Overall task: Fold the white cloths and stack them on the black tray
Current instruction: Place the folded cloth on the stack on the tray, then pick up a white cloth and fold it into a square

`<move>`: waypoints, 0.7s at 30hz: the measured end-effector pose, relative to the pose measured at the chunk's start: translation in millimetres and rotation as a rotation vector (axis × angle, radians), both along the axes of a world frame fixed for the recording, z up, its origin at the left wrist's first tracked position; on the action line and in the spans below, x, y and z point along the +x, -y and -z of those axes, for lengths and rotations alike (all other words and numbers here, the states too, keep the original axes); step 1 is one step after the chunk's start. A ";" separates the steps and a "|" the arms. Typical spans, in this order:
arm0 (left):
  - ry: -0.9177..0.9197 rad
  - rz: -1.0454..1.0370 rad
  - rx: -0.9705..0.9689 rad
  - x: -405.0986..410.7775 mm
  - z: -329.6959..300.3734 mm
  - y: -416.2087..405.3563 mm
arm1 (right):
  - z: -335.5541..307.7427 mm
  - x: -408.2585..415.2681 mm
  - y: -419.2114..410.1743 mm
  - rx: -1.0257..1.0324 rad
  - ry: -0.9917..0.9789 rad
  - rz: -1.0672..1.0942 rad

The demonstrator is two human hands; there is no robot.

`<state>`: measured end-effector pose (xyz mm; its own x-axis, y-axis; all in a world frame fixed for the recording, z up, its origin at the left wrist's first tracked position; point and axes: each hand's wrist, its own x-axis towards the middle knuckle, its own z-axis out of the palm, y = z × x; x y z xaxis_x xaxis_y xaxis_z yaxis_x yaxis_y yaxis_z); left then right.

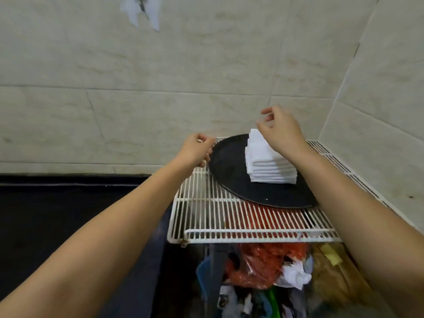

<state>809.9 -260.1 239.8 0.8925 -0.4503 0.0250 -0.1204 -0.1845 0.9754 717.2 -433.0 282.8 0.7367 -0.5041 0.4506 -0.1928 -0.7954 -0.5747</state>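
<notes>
While both hands hang empty above it, the white wire shelf (229,216) carries the black tray (231,171), and the tray holds one squared stack of folded white cloths (268,161) toward its right side; its left side is bare. Judged from this, one cloth has just been placed and the next move calls for fetching another unfolded cloth; none is within sight on the shelf. The right hand (281,131) hovers over the stack, fingers loosely curled, holding nothing. The left hand (196,149) hangs by the tray's left rim, likewise curled and empty.
</notes>
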 end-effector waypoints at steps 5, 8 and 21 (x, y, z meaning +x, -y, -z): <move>0.075 -0.210 0.131 -5.6 16.3 -185.6 | 23.0 46.3 -166.6 -0.096 -0.118 -0.301; 0.140 -0.352 0.286 -17.3 38.0 -320.3 | 56.4 64.9 -292.2 -0.118 -0.209 -0.486; -0.102 -0.930 0.698 -119.1 143.1 -764.7 | 182.1 75.2 -743.9 -0.418 -0.434 -1.159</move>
<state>690.8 504.6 96.7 0.8693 0.4906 -0.0602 0.4161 -0.6605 0.6250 792.4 310.9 100.7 0.7694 0.6378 0.0353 0.6152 -0.7250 -0.3097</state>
